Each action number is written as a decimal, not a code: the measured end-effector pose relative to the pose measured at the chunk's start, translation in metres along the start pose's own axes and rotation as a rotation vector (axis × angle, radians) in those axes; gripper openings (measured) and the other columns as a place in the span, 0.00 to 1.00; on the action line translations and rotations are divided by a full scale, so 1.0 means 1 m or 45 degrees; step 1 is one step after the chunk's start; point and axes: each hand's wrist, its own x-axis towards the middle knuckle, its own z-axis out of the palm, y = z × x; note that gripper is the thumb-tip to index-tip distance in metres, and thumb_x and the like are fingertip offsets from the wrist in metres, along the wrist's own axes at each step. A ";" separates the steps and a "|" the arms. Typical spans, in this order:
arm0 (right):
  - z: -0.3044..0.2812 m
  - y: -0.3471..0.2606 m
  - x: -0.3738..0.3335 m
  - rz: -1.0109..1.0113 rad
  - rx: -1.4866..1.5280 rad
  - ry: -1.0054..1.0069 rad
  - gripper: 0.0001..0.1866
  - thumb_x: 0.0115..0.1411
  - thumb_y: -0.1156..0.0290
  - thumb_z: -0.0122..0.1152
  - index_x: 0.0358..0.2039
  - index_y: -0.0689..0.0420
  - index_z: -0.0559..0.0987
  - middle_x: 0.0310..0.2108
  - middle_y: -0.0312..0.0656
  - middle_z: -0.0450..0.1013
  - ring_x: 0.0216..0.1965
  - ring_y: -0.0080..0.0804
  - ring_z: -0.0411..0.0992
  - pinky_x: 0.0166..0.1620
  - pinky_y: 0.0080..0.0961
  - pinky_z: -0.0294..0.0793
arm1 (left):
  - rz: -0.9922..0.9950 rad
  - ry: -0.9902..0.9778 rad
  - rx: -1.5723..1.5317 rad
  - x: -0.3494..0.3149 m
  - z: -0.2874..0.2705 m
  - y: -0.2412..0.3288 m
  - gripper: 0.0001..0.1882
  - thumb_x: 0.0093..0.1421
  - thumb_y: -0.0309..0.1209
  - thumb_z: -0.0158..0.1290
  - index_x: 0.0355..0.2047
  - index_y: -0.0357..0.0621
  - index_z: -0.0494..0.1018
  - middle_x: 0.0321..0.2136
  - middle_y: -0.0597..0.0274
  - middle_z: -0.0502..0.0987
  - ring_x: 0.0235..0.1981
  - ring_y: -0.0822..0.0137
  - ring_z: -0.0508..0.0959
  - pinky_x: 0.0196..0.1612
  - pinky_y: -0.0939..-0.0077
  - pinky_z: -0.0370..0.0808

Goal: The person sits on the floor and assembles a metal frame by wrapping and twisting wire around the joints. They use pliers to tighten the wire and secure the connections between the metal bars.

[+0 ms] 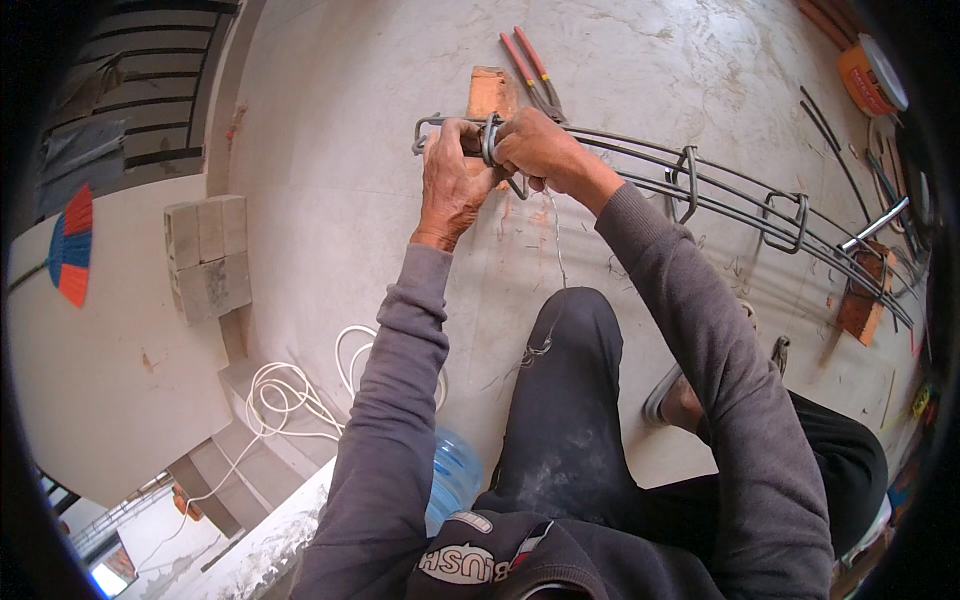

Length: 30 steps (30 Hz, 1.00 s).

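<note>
At the end of a long rebar cage (640,150), my hands work close together. My left hand (452,185) is closed around a steel stirrup (489,140) near the bars' bent ends. Just to its right, my right hand (545,150) pinches at the same joint, its fingertips partly hidden. A thin tie wire (557,235) hangs from under the right hand toward my knee, where a loose tangle of wire lies. An orange brick (491,92) sits beneath the cage end. Beyond the right hand lies a red-handled pair of cutters (530,68), its jaws partly behind the bars.
Another brick (866,295) props the cage's far right end. An orange bucket (872,75) stands at the upper right, near loose rods. Grey blocks (208,255), a coiled white cable (285,390) and a broom head (72,246) are on the left. A blue water bottle (452,475) stands beside my leg.
</note>
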 end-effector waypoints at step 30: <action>-0.003 0.004 -0.009 -0.619 -1.033 0.272 0.05 0.57 0.77 0.58 0.27 0.64 0.78 0.23 0.52 0.76 0.28 0.49 0.78 0.33 0.40 0.77 | 0.000 0.115 -0.052 -0.014 0.014 -0.004 0.21 0.54 0.31 0.66 0.43 0.39 0.68 0.35 0.50 0.78 0.39 0.48 0.79 0.43 0.56 0.75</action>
